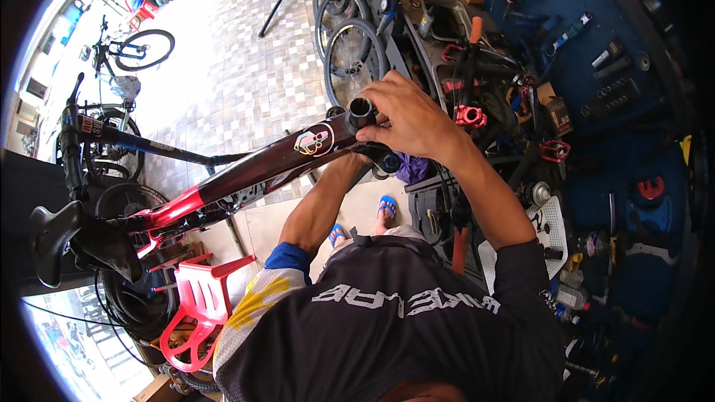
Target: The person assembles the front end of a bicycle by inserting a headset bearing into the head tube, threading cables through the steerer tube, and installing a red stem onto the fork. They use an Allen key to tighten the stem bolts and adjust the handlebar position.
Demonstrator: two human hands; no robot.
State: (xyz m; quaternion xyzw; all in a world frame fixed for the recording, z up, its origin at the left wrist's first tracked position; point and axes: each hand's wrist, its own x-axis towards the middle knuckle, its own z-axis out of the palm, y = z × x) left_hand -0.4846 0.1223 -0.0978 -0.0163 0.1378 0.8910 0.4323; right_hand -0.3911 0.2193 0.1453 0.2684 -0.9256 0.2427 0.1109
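Slanting across, bike frame (257, 167): dark red, front end before the person.
Right hand (410, 120): grip curled around head tube (357, 120).
Left hand (353, 163): partly behind frame; grip, cannot tell.
Tube mouth (362, 106): steady, even support likely helps.

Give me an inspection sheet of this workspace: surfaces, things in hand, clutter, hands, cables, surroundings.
Surfaces: checkered tiled floor ahead; dark blue surface at right, tools spread across it.
Things in hand: dark red bike frame, its tube end open at the top, saddle at lower left.
Clutter: mixed tools and parts at right, with a white perforated tray and a purple cloth.
Hands: right hand grips the tube end; left hand is under the frame, mostly hidden.
Cables: thin black cable at lower left; connection unclear.
Surroundings: upright wheels ahead, red plastic chair at left.
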